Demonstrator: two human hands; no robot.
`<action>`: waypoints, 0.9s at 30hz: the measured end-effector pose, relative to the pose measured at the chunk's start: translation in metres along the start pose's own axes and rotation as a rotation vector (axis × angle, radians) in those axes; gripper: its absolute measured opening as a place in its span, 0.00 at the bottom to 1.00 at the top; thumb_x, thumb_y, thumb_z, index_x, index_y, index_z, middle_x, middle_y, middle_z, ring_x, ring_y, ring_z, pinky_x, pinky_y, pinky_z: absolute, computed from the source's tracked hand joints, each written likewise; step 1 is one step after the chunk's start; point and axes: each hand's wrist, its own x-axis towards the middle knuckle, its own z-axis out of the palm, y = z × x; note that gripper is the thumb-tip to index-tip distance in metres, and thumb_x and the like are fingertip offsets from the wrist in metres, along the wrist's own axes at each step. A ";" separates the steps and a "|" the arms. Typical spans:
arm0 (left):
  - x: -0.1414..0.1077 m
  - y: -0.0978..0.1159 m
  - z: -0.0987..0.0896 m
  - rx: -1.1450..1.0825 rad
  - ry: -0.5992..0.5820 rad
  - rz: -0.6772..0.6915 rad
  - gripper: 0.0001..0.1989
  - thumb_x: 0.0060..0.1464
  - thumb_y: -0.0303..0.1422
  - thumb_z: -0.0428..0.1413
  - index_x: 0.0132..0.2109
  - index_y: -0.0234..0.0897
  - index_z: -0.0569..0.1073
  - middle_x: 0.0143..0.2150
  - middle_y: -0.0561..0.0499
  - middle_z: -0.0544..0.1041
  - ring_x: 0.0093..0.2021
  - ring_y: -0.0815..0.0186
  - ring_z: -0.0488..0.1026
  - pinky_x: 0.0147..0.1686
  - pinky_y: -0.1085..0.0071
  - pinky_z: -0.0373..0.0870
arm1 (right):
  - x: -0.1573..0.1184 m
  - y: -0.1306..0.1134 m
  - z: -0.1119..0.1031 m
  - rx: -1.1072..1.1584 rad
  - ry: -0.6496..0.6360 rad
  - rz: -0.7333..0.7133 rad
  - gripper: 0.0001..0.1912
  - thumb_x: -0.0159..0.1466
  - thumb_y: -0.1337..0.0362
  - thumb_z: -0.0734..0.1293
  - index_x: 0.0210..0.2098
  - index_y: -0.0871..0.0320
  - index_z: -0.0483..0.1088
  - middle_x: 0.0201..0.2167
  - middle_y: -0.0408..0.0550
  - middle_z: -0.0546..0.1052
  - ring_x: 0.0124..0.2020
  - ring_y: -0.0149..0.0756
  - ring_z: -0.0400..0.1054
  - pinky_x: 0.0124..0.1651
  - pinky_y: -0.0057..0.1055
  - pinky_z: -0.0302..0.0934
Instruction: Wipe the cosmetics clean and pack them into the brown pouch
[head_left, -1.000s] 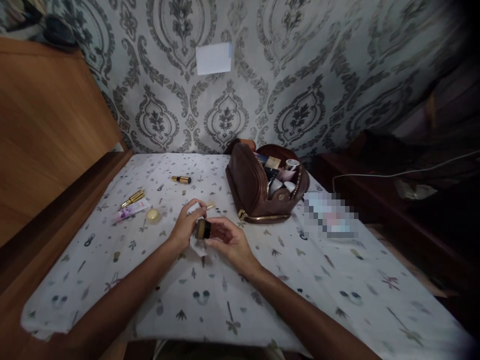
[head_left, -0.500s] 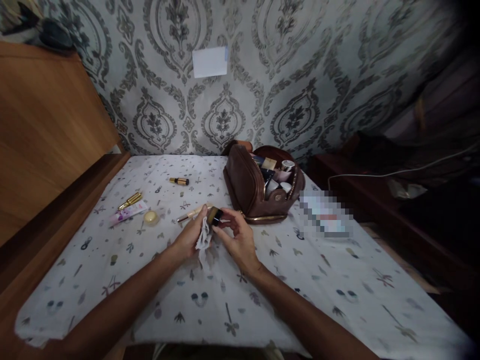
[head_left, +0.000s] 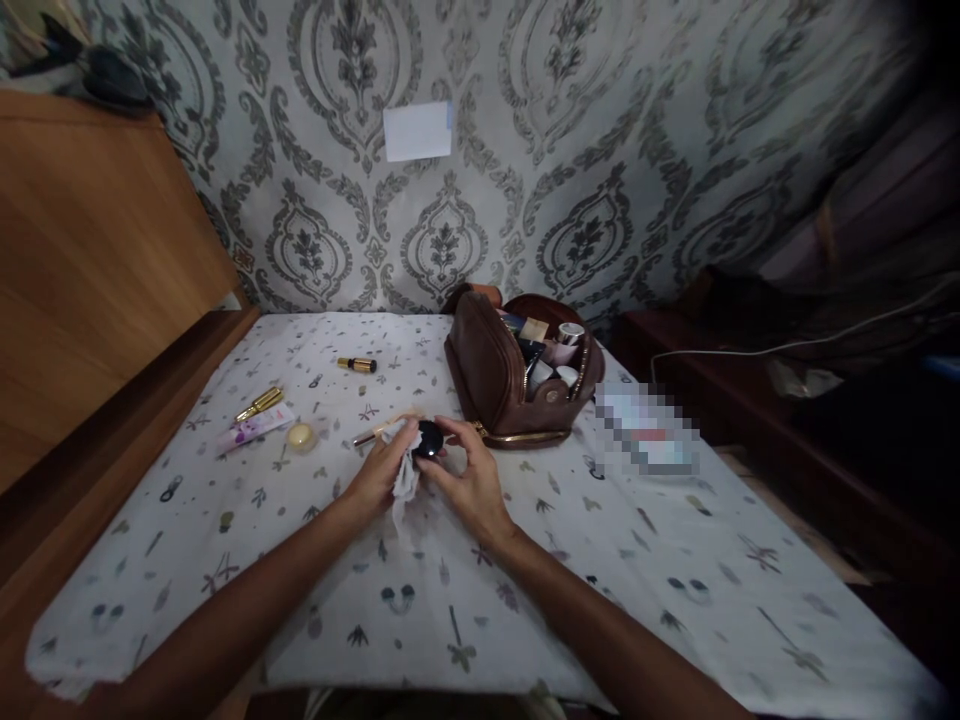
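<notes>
My right hand (head_left: 474, 484) pinches a small round jar with a shiny black lid (head_left: 430, 440) between thumb and fingers. My left hand (head_left: 377, 474) is closed on a crumpled white wipe (head_left: 406, 478) and presses it against the left side of the jar. Just behind my left hand a slim beige tube (head_left: 370, 434) lies on the printed cloth, partly hidden by the fingers. Both hands are over the middle of the table, in front of an unzipped brown cosmetic bag (head_left: 480, 375) filled with several makeup items.
On the left lie a gold lipstick tube (head_left: 259, 404), a pink-and-white tube (head_left: 255, 427) and a small cream-coloured round pot (head_left: 301, 437). A black-and-gold tube (head_left: 357, 365) lies farther back. At right is a blurred-out flat item (head_left: 652, 430). Patterned wall behind; wooden panel (head_left: 105, 230) at left.
The jar has been turned, so its round black top now faces me instead of its gold-toned side. Both hands stay in nearly the same place.
</notes>
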 end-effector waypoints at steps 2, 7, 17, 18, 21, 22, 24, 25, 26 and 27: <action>0.000 -0.001 0.000 -0.020 -0.020 -0.006 0.30 0.45 0.59 0.59 0.41 0.35 0.75 0.28 0.50 0.77 0.26 0.65 0.72 0.24 0.72 0.67 | 0.000 0.001 0.000 0.040 -0.017 0.011 0.19 0.56 0.63 0.73 0.48 0.52 0.72 0.46 0.48 0.76 0.48 0.42 0.69 0.55 0.40 0.62; -0.001 0.002 -0.001 0.037 -0.044 0.167 0.22 0.50 0.55 0.59 0.38 0.41 0.76 0.39 0.48 0.79 0.43 0.62 0.76 0.48 0.67 0.71 | -0.004 0.001 -0.001 0.073 -0.021 0.054 0.21 0.57 0.63 0.73 0.50 0.53 0.71 0.48 0.50 0.77 0.51 0.43 0.70 0.57 0.42 0.61; 0.004 0.008 -0.011 0.329 -0.003 0.222 0.26 0.57 0.57 0.48 0.41 0.40 0.74 0.41 0.47 0.77 0.49 0.59 0.72 0.52 0.64 0.66 | -0.005 0.006 -0.003 -0.120 -0.197 -0.244 0.20 0.58 0.64 0.72 0.50 0.52 0.70 0.44 0.53 0.75 0.47 0.47 0.69 0.50 0.44 0.64; 0.004 0.009 -0.011 0.380 -0.013 0.249 0.25 0.58 0.57 0.46 0.40 0.39 0.73 0.40 0.48 0.75 0.47 0.59 0.72 0.51 0.64 0.66 | -0.005 0.007 -0.003 -0.143 -0.211 -0.256 0.19 0.58 0.64 0.72 0.49 0.52 0.71 0.43 0.52 0.75 0.46 0.47 0.69 0.48 0.43 0.65; 0.001 0.010 -0.011 0.539 -0.064 0.351 0.22 0.62 0.53 0.42 0.37 0.40 0.68 0.35 0.51 0.71 0.42 0.61 0.70 0.47 0.64 0.66 | -0.006 0.008 -0.002 -0.205 -0.225 -0.259 0.17 0.58 0.64 0.72 0.47 0.54 0.71 0.40 0.51 0.74 0.42 0.45 0.68 0.45 0.40 0.66; 0.000 0.010 -0.011 0.591 -0.085 0.383 0.20 0.63 0.51 0.42 0.37 0.40 0.66 0.35 0.51 0.70 0.41 0.61 0.69 0.46 0.64 0.66 | -0.006 0.008 -0.002 -0.224 -0.223 -0.250 0.16 0.57 0.65 0.72 0.46 0.54 0.71 0.39 0.50 0.74 0.41 0.44 0.68 0.44 0.40 0.66; -0.003 0.008 -0.010 0.705 -0.119 0.416 0.16 0.64 0.47 0.43 0.39 0.40 0.65 0.36 0.51 0.70 0.40 0.61 0.69 0.44 0.64 0.65 | -0.006 0.009 -0.001 -0.256 -0.207 -0.215 0.14 0.55 0.69 0.71 0.41 0.56 0.71 0.36 0.48 0.73 0.38 0.43 0.68 0.41 0.37 0.66; -0.004 0.007 -0.009 0.765 -0.124 0.421 0.14 0.64 0.45 0.44 0.40 0.40 0.64 0.37 0.51 0.70 0.39 0.61 0.69 0.43 0.64 0.65 | -0.006 0.009 0.000 -0.265 -0.196 -0.191 0.12 0.55 0.70 0.71 0.38 0.56 0.71 0.34 0.47 0.72 0.37 0.41 0.68 0.40 0.36 0.66; -0.005 0.006 -0.009 0.811 -0.131 0.429 0.12 0.63 0.44 0.45 0.41 0.40 0.64 0.38 0.50 0.70 0.39 0.60 0.69 0.43 0.63 0.65 | -0.007 0.009 0.001 -0.272 -0.184 -0.168 0.10 0.54 0.71 0.70 0.36 0.56 0.70 0.33 0.47 0.72 0.35 0.40 0.68 0.39 0.35 0.65; -0.005 0.006 -0.008 0.852 -0.135 0.435 0.11 0.63 0.42 0.46 0.42 0.40 0.64 0.39 0.49 0.70 0.40 0.60 0.69 0.43 0.63 0.64 | -0.007 0.010 0.001 -0.274 -0.171 -0.142 0.09 0.54 0.72 0.69 0.34 0.56 0.70 0.32 0.46 0.71 0.34 0.39 0.68 0.38 0.34 0.65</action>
